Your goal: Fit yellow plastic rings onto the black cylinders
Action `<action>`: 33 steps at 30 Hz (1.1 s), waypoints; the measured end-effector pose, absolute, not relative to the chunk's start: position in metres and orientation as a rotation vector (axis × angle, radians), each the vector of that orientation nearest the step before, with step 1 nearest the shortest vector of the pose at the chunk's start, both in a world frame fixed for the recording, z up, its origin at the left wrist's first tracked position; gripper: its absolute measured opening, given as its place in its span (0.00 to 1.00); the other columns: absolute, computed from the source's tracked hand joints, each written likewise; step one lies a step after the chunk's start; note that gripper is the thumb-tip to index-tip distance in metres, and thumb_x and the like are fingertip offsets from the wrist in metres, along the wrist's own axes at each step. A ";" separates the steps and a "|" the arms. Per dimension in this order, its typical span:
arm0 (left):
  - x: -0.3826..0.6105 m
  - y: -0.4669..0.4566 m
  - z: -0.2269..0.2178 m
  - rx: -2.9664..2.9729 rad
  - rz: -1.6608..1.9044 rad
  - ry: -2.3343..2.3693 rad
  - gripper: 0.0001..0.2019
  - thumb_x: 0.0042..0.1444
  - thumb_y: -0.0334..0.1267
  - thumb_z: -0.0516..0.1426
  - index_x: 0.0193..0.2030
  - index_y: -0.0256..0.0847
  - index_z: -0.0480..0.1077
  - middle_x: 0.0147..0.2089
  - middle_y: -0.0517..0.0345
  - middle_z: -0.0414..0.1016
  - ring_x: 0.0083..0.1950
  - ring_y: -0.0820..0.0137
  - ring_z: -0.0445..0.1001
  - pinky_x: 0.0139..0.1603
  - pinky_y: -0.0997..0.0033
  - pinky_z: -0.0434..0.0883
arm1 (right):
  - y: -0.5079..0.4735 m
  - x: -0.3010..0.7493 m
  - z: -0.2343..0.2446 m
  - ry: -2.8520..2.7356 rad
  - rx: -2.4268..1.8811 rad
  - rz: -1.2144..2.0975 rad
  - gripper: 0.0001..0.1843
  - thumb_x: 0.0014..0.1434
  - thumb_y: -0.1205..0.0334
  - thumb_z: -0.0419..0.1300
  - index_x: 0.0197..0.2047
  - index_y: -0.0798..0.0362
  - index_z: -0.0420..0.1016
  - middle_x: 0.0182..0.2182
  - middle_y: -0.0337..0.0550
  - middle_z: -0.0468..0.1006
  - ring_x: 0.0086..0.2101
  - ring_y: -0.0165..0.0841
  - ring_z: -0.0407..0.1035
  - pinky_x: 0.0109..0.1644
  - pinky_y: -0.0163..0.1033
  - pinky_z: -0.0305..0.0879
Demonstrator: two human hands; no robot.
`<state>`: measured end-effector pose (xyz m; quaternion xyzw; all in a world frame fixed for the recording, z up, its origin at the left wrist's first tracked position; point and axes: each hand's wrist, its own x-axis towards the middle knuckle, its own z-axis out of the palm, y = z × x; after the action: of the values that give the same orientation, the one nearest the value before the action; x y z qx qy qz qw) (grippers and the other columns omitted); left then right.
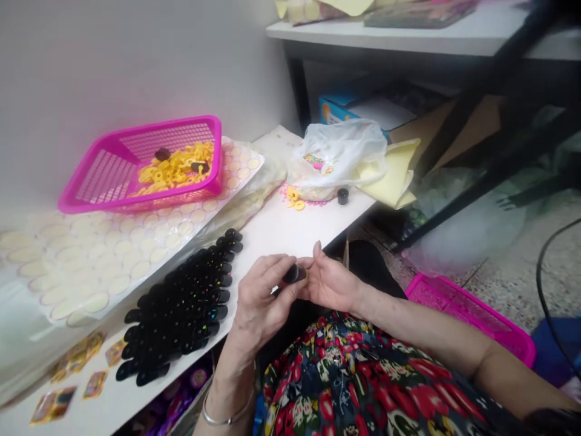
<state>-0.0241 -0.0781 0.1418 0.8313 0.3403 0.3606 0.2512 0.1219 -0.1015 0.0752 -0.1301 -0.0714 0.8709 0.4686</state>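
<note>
My left hand (261, 300) and my right hand (329, 281) meet above my lap at the white table's (281, 227) edge. Both pinch a small black cylinder part (294, 274) with a yellow ring at its right end. A packed block of several similar black parts (181, 306) lies on the table just left of my hands. A pink basket (136, 163) at the back left holds many yellow rings (175, 169) and a couple of black parts.
Clear blister sheets (91, 254) with round pockets cover the table's left. A plastic bag (338, 157), loose yellow rings (295, 198) and one black cap (342, 195) lie at the far end. Another pink basket (472, 315) sits on the floor, right. Small stickers (77, 363) lie front left.
</note>
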 end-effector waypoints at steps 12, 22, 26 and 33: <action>-0.005 -0.094 0.138 2.056 0.763 0.982 0.18 0.49 0.30 0.60 0.49 0.45 0.71 0.44 0.55 0.75 0.43 0.67 0.73 0.42 0.70 0.70 | -0.102 0.124 0.077 -0.082 -0.191 2.098 0.43 0.55 0.31 0.32 0.40 0.59 0.72 0.30 0.49 0.76 0.34 0.34 0.70 0.39 0.41 0.67; -0.008 -0.093 0.119 2.575 0.587 0.865 0.21 0.43 0.33 0.64 0.47 0.49 0.73 0.45 0.52 0.77 0.48 0.55 0.67 0.50 0.51 0.62 | -0.110 0.138 0.060 0.058 -0.243 2.229 0.37 0.57 0.34 0.40 0.36 0.61 0.72 0.23 0.44 0.74 0.24 0.30 0.68 0.27 0.35 0.64; 0.001 -0.100 0.111 2.538 0.571 0.786 0.22 0.43 0.34 0.65 0.47 0.50 0.73 0.47 0.53 0.77 0.48 0.56 0.67 0.50 0.51 0.62 | -0.119 0.139 0.055 0.105 -0.380 2.195 0.33 0.56 0.35 0.44 0.27 0.59 0.69 0.18 0.39 0.70 0.19 0.27 0.64 0.22 0.32 0.59; 0.021 -0.108 0.098 2.414 0.567 0.755 0.18 0.46 0.32 0.62 0.46 0.46 0.74 0.41 0.52 0.77 0.46 0.58 0.68 0.51 0.54 0.64 | -0.123 0.130 0.059 0.096 -0.758 1.849 0.28 0.49 0.39 0.58 0.18 0.57 0.64 0.17 0.36 0.67 0.21 0.25 0.62 0.26 0.31 0.57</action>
<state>0.0212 -0.1076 0.0985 0.8963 0.2805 0.2104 0.2713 0.1301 -0.1230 0.0595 -0.3189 0.0405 0.7778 0.5400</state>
